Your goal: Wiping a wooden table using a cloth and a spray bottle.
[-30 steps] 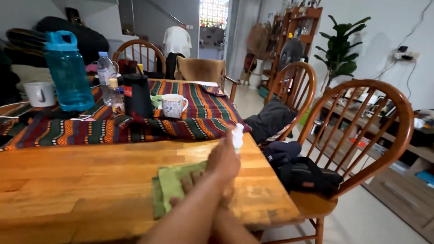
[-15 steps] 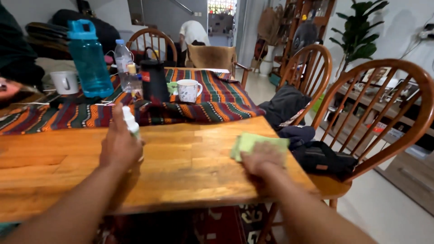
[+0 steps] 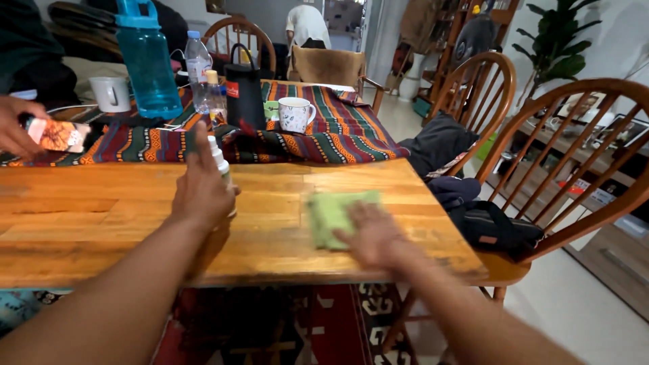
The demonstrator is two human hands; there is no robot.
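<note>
On the wooden bench [image 3: 101,223], near edge: my right hand [image 3: 368,233], flat and spread, palm down on the green cloth [image 3: 331,215]. Since half a second ago this hand and the cloth have moved left, away from the bench's right corner toward its middle. The cloth is soft, roughly square, slightly rumpled, blurred with motion.

Item: my left hand [image 3: 201,189], closed round a small white spray bottle [image 3: 220,165], upright, slim and cylindrical, its base on or just above the planks. It has stayed at much the same spot as before, now nearer the cloth.

Item: bench top, glossy orange-brown timber in jointed strips, with pale worn patches near the cloth.

Item: striped woven runner [image 3: 324,138], red, green and orange, bunched in folds along the far half of the bench.

Item: on the runner, a tall translucent blue plastic bottle [image 3: 147,61], a clear water bottle [image 3: 198,67], a black cylindrical flask [image 3: 243,91] with a loop handle, a patterned ceramic mug [image 3: 295,113]; a plain white mug [image 3: 111,93] further left.

Item: another person's hand [image 3: 17,125] at the left edge, holding a small flat printed object; it has come further into view than before.

Item: curved spindle-back wooden chair [image 3: 574,162] to my right, with a dark bag [image 3: 490,230] on its seat.
</note>
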